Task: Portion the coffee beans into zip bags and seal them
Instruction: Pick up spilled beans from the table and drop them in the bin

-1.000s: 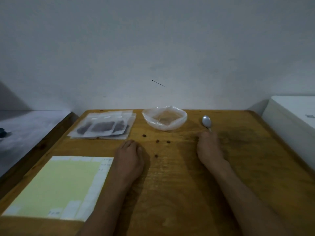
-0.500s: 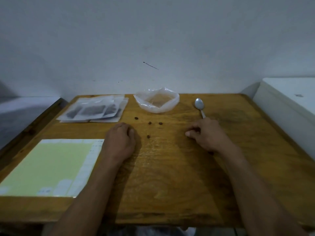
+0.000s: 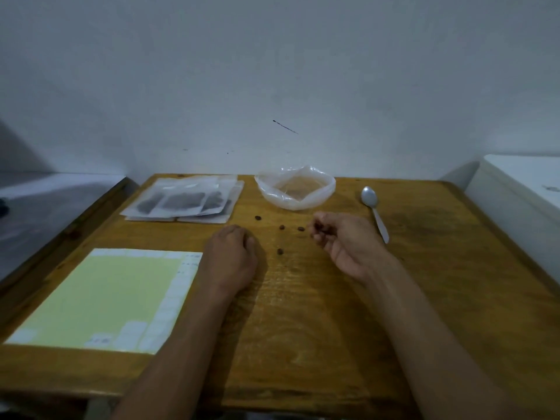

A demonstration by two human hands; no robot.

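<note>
Right hand [image 3: 348,241] has turned palm-up beside the clear plastic bag [image 3: 295,189], fingers curled around stray brown coffee beans [image 3: 281,227]; left hand [image 3: 231,256] fisted, empty. Cleanup stage.

Wooden counter [image 3: 348,313]: stack of clear filled zip bags [image 3: 185,203] at back left, crumpled clear plastic bag [image 3: 295,187] back centre, metal spoon [image 3: 374,212] to its right. Pale yellow paper sheet [image 3: 100,298] front left. Four loose brown coffee beans [image 3: 280,251] in front of plastic bag, btwn left hand [image 3: 231,256] & right hand [image 3: 345,237].
</note>
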